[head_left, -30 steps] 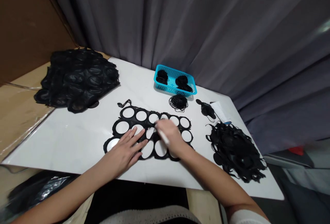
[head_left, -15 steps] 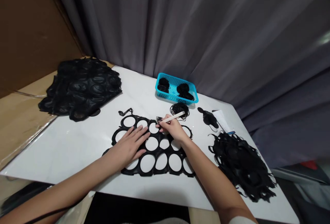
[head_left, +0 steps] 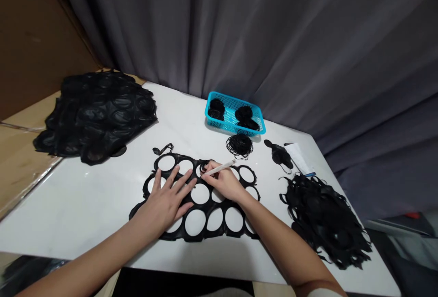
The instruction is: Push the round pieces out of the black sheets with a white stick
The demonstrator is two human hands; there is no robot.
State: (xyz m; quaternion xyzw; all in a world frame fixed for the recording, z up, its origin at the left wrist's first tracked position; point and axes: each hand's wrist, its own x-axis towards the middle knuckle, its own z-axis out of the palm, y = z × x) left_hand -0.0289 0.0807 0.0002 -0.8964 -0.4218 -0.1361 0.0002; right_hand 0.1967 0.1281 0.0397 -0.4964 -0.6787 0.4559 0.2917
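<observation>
A black rubbery sheet with rows of large round holes [head_left: 205,203] lies flat on the white table. My left hand [head_left: 167,201] rests palm down on its left part, fingers spread, holding nothing. My right hand [head_left: 224,180] is closed around a slim white pen-shaped tool [head_left: 222,166], which slants up to the right. Its working tip is hidden by my fingers. Those fingers are at the sheet's upper edge, beside a hole, where thin black strands [head_left: 204,167] show.
A blue basket [head_left: 222,126] with black bundles stands at the back, a coil of black rings [head_left: 240,145] before it. Stacked black sheets lie left [head_left: 99,114] and right [head_left: 325,219]. Near the right stack are a black round piece [head_left: 280,155] and white paper [head_left: 299,158].
My right hand with the white tool has moved a little left and down, closer against the sheet's upper edge. My left hand stays flat on the sheet. The view has shifted slightly.
</observation>
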